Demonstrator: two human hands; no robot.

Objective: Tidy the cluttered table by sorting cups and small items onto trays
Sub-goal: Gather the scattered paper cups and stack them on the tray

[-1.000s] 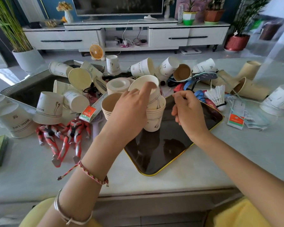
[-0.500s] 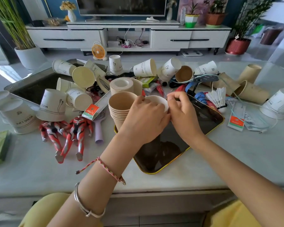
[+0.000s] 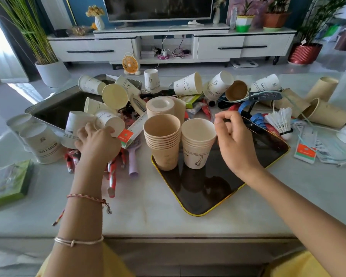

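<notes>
A black tray with a gold rim (image 3: 208, 198) lies in front of me. On its far left corner stand a stack of brown paper cups (image 3: 162, 136) and a stack of white printed cups (image 3: 197, 142), side by side. My left hand (image 3: 97, 142) reaches left into the loose white cups, and its fingers curl onto a white cup lying on its side (image 3: 110, 121), next to an upside-down white cup (image 3: 76, 126). My right hand (image 3: 234, 140) hovers just right of the white stack's rim, its fingers curled with thumb and forefinger together, holding nothing.
A metal tray (image 3: 54, 110) sits at the back left with cups in it. More white and brown cups (image 3: 326, 112) lie scattered across the back. Red toy figures (image 3: 112, 174), a purple brush (image 3: 133, 162), a shuttlecock (image 3: 281, 120), paper tags (image 3: 306, 150) and a green box (image 3: 8, 182) surround the trays.
Both hands let go of the white cup stack, now standing on the black tray. My left hand moved left to the loose white cups. My right hand drew back slightly right.
</notes>
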